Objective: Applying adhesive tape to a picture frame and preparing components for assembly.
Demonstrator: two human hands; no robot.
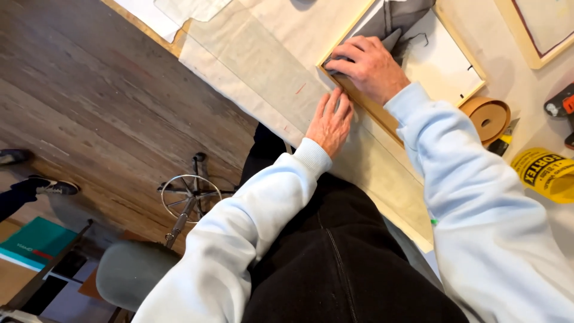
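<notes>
- The table point(514, 78) fills the upper right of the view, pale on top with a light wood edge
- A big sheet of cream cloth point(257, 66) lies over the table and hangs off its near edge
- A wooden frame point(382, 116) lies on the cloth, its near corner under the hands; inside it sits a white sheet point(439, 63) with a dark grey fabric point(391, 21) draped on top
- A grey stool point(134, 272) stands on the wooden floor point(84, 101) at lower left, with a metal ring footrest beside it
- A yellow tape roll point(547, 173) lies at the right edge of the table
- A brown tape roll point(487, 116) stands just beside the frame's right corner
- The right hand point(368, 66) rests on the frame's corner, grip curled, fingertips pressing the grey fabric against the rail
- The left hand point(330, 122) lies flat on the cloth just outside the frame rail, grip spread loosely, fingers together and straight, touching the rail and holding nothing
</notes>
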